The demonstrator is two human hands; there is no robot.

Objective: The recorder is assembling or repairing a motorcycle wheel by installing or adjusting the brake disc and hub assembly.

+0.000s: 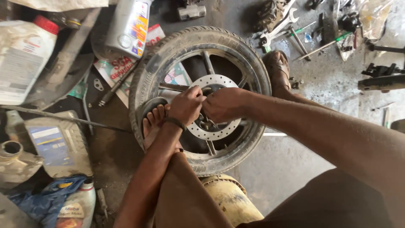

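Note:
A motorcycle wheel with a black tyre (156,59) lies flat on the dirty floor, its drilled brake disc (219,82) facing up. My left hand (185,105) and my right hand (223,104) meet over the hub, fingers curled down at the disc's centre. What they grip is hidden under the fingers. My left foot (152,122) in a sandal presses on the tyre's left edge. My right foot (278,71) rests against the tyre's far right side.
Oil bottles and cans (130,25) crowd the left side, with a grey canister (55,143) and a blue rag (46,198). Spanners (278,25) and screwdrivers lie at the top right. A yellow drum (228,198) stands under my knees.

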